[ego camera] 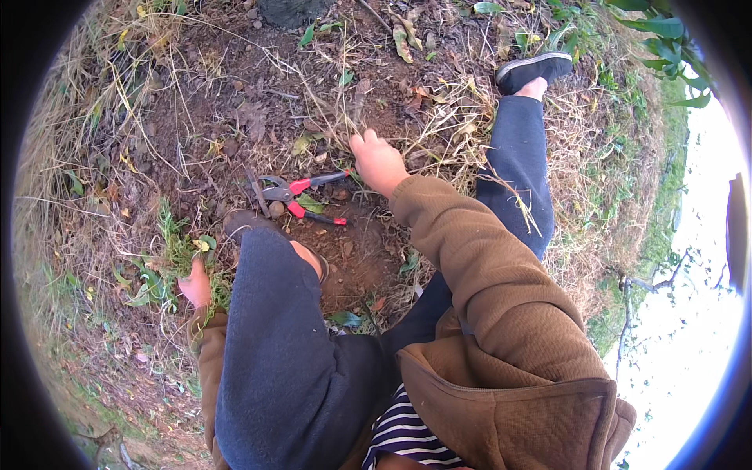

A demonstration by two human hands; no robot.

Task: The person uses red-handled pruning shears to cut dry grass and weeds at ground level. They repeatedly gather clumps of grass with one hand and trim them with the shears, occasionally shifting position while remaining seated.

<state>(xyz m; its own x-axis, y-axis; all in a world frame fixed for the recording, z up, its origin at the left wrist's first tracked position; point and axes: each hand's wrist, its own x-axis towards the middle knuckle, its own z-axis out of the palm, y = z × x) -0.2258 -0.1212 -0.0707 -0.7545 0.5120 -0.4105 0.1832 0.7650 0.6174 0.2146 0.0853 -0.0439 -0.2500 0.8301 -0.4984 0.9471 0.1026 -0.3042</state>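
My right hand is closed around dry grass stems near the ground, in front of my legs. At the left, beyond my bent knee, my left hand grips a bunch of green weeds; its fingers are partly hidden by the leaves. A pair of pruning shears with red and black handles lies on the bare soil between my hands. Its jaws point left and its handles are spread. Neither hand touches it.
A tree trunk rises at the top edge. Beside the shears lie a short stick and a round stone. My right leg stretches out past dry grass. Green leaves hang at the upper right.
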